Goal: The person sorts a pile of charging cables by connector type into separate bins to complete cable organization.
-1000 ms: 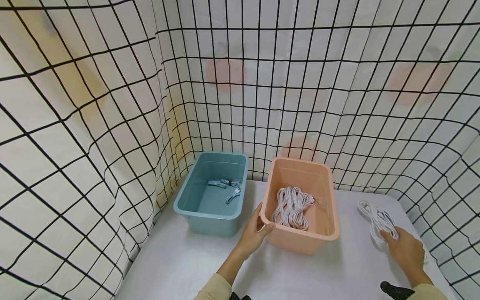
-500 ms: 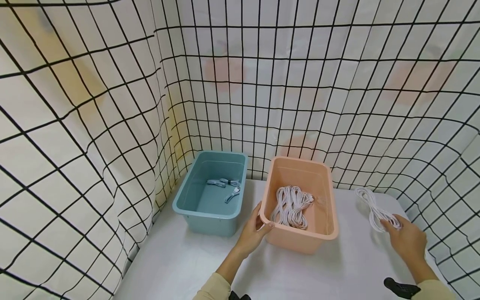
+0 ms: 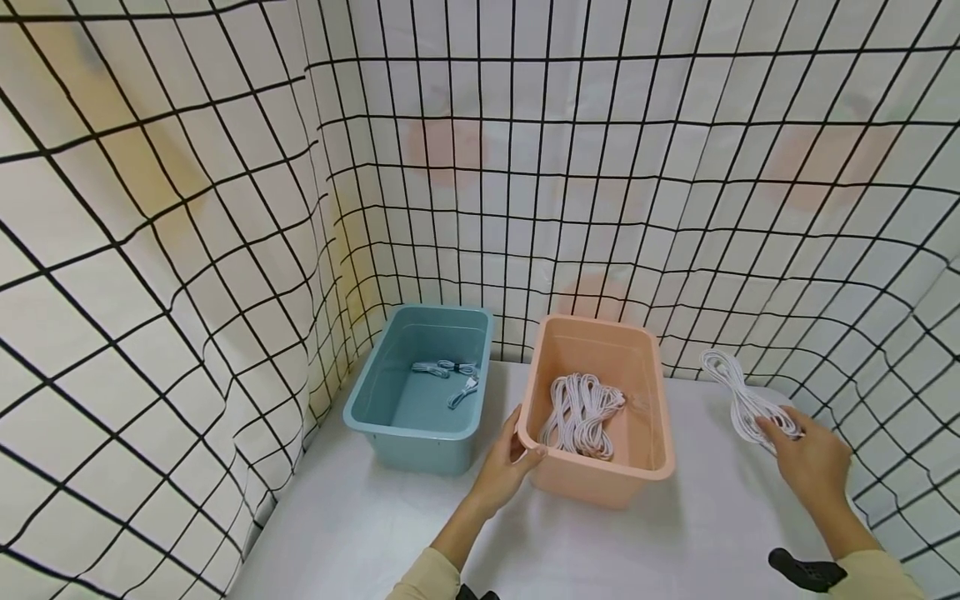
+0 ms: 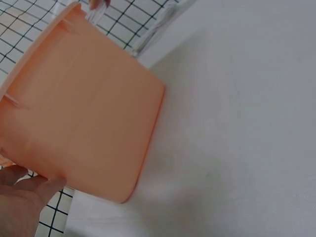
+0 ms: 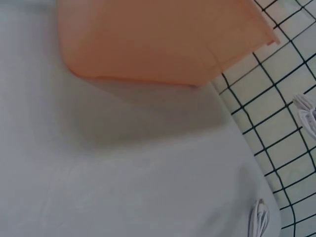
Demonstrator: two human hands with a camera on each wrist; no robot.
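My left hand [image 3: 497, 471] grips the near-left corner of a peach plastic bin [image 3: 600, 492], thumb on its front rim. Inside the bin lies a pile of bundled white cords [image 3: 583, 415]. At the right, my right hand [image 3: 813, 458] pinches the near end of a looped white cord bundle [image 3: 742, 398], held above the table with its loops pointing away. In the right wrist view a second white bundle [image 5: 259, 219] lies on the table; in the head view the right hand and wrist mostly hide it.
A teal bin [image 3: 412, 454] stands left of the peach bin, holding several small tied cables [image 3: 463, 392]. Black netting [image 3: 525, 175] over white sheeting encloses the back and sides. A white cloth covers the table [image 3: 360, 533].
My right hand has lifted the white cord bundle off the table and moved it slightly away from me and leftward. The left hand stays on the peach bin.
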